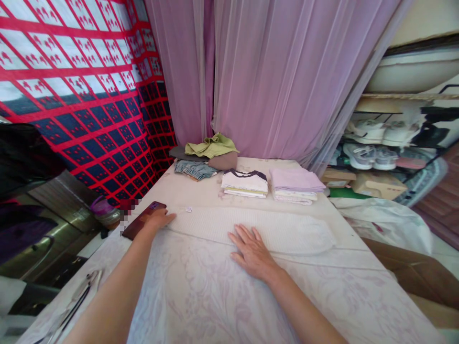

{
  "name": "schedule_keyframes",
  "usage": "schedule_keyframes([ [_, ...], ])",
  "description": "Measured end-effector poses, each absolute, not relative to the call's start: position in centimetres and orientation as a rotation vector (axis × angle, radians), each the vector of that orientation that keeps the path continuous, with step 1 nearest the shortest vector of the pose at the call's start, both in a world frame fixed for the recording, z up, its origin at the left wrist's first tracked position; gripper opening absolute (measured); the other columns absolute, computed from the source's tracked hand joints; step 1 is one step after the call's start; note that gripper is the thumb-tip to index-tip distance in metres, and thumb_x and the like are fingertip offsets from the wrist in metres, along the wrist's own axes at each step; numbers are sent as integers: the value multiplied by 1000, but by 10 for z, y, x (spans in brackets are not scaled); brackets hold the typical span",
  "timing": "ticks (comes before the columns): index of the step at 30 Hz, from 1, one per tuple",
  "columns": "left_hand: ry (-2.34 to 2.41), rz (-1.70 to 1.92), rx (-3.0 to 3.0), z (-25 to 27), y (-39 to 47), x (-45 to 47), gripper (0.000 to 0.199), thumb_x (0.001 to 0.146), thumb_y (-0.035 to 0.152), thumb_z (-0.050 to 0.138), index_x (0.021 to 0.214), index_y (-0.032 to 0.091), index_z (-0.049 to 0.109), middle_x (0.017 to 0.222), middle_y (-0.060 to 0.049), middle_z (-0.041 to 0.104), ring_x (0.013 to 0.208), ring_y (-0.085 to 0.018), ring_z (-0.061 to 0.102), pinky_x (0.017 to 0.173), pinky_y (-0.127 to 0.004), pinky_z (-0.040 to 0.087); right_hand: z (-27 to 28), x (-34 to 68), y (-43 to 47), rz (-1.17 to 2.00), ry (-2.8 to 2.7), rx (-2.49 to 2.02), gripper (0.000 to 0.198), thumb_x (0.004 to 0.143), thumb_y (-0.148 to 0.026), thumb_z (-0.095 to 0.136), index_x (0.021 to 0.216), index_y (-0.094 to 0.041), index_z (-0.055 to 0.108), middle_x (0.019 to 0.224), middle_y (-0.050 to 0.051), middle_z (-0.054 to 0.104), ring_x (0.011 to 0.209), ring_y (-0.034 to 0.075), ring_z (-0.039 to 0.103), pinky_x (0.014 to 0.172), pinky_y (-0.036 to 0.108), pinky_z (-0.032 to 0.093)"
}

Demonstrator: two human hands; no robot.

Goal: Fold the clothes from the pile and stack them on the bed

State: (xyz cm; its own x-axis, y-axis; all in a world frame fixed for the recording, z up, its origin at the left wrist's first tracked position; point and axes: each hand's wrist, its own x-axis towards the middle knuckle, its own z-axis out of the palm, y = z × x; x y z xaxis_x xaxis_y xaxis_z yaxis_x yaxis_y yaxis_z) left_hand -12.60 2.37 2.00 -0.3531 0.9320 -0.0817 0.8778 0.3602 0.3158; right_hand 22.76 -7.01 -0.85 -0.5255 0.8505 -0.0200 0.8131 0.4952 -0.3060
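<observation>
A white ribbed knit garment [287, 234] lies folded into a long flat strip across the bed-like surface, with a small label [189, 209] near its left end. My right hand [251, 251] rests palm down on its middle front edge, fingers spread. At the strip's left end is my left hand [159, 220], its fingers stretched toward the fabric; their exact contact is hard to make out. Just beside that hand, partly covered by it, lies a dark reddish phone [138, 228].
Behind the strip sit folded white shirts [244, 184], a lilac folded stack [296, 181] and a pile of trousers and shorts [204, 157]. A purple curtain [272, 81] hangs at the back. Shoe shelves [380, 138] stand right; a cable [77, 306] lies at front left.
</observation>
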Motion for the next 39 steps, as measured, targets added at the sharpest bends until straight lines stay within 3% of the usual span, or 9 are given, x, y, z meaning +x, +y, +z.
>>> schedule_keyframes([
  [6,2140,600,1346,31,14,-108,23,80,38,55,89,18,61,87,-7,70,81,-21,67,63,-26,51,-12,211,-80,509,-2603,-1329,52,91,-48,48,140,-31,44,155,10,24,143,25,18,114,53,6],
  [12,1857,1022,1362,58,13,-55,55,70,28,69,120,20,49,104,-7,65,79,-15,64,65,-23,49,-7,214,-67,610,-2273,-1299,41,91,-39,46,127,-24,59,143,12,46,133,24,40,112,50,25],
  [17,1814,906,1746,71,2,26,51,71,23,66,119,24,49,98,-2,66,78,-16,63,73,-27,47,8,215,-47,1266,-1471,-1283,48,88,-48,48,127,-22,55,129,13,59,113,23,60,92,41,49],
  [22,1540,796,1951,50,-21,93,55,72,18,63,124,26,46,106,-3,67,86,-18,65,77,-29,50,24,227,-38,1680,-862,-1186,49,93,-55,36,117,-20,59,110,11,69,82,16,68,69,30,55],
  [27,1217,858,1975,30,-29,99,50,77,27,63,125,24,48,113,-5,66,99,-17,64,86,-30,51,18,244,-37,1545,-852,-1343,30,84,-38,56,108,-20,59,90,3,70,64,12,63,55,22,51],
  [30,1371,946,2004,24,-18,72,37,85,27,51,122,21,52,117,-7,66,108,-18,61,94,-33,49,10,252,-36,1367,-964,-1491,41,74,-20,59,115,-20,54,87,1,68,67,12,62,48,18,47],
  [33,1542,826,2148,16,-5,44,39,89,28,43,126,18,53,132,-8,57,124,-20,51,106,-36,39,2,261,-34,1225,-1096,-1593,52,74,-18,53,125,-19,48,94,3,68,69,14,63,46,18,46],
  [36,1601,529,2267,4,0,33,48,92,32,39,136,15,46,147,-10,41,138,-23,33,113,-42,27,-5,269,-32,1116,-1226,-1713,62,76,-22,50,137,-17,38,101,6,68,70,15,64,51,22,48],
  [39,1603,283,2335,-5,-2,37,54,94,37,34,144,17,36,154,-9,29,143,-26,20,115,-49,18,-9,275,-34,924,-1373,-1840,64,78,-24,52,140,-16,37,105,9,68,81,18,65,70,29,51],
])
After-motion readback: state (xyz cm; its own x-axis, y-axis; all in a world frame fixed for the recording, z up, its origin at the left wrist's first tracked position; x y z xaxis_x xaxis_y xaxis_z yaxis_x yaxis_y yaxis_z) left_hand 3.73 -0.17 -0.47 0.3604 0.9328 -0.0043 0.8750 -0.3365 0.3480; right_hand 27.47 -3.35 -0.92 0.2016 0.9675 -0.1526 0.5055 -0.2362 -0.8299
